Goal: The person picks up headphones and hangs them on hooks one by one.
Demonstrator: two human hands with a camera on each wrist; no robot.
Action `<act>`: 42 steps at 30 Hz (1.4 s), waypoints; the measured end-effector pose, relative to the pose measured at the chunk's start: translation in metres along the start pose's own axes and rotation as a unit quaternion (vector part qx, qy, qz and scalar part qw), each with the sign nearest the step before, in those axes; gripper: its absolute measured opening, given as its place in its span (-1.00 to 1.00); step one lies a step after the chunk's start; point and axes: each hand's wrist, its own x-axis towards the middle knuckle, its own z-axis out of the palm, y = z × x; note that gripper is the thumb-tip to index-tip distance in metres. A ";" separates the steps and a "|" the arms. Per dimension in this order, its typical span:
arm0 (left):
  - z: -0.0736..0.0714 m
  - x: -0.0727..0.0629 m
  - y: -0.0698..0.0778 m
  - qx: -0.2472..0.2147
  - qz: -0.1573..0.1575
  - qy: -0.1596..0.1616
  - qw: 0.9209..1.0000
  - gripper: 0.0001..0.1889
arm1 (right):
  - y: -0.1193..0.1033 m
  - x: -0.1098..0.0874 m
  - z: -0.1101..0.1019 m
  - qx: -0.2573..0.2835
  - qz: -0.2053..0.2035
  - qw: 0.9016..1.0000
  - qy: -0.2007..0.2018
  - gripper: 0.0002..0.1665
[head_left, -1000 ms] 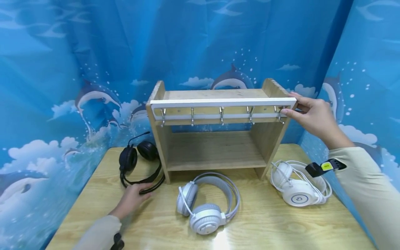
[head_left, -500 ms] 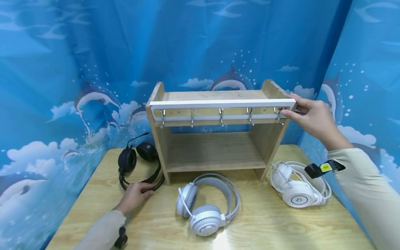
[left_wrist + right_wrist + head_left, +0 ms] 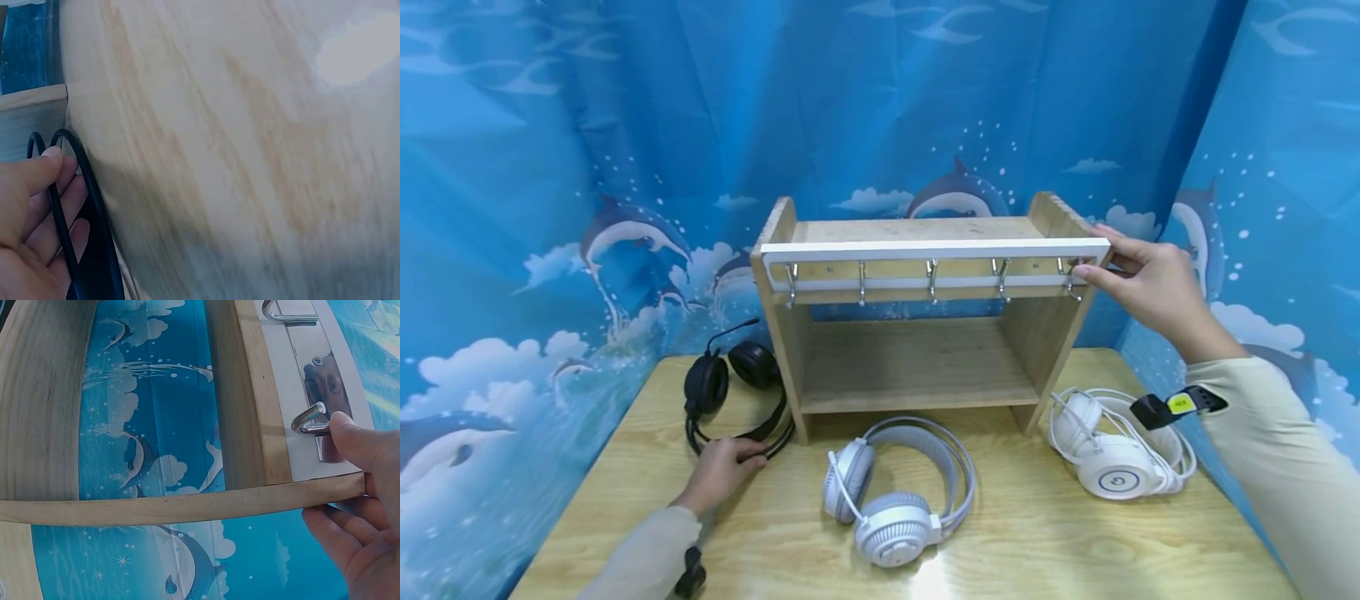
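Table: pale wood-grain surface [image 3: 1015,542], glossy, with a bright glare spot at the near edge.
Room: blue dolphin-and-cloud curtain [image 3: 850,100] at the back and on both sides.
Wooden shelf: two-tier rack [image 3: 917,358] upright at the table's back; white rail [image 3: 936,249] across its front with five metal double hooks [image 3: 932,279].
Silver-white headset: lies [image 3: 897,533] in front of the rack.
White headset: lies [image 3: 1118,471] right of the rack, cable bundled round it.
Black headset: lies [image 3: 706,385] left of the rack, boom mic raised; whether it touches the side panel, I cannot tell.
Left hand: thumb and fingers [image 3: 721,473] pinch its headband.
Right hand: grips [image 3: 1165,279] the rack's right end, thumb in front beside the last hook.
Hidden: right fingers partly behind the side panel; headband partly covered by the left hand.
Cut off: both sleeves, at my view's edges.
Against one second ago: left wrist strap [image 3: 691,572] slightly higher; headsets and rack unmoved.
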 end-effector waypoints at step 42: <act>-0.064 -0.003 0.007 0.027 0.084 0.132 0.987 -0.64 | 0.002 0.000 0.001 0.001 0.002 1.000 0.003 -0.26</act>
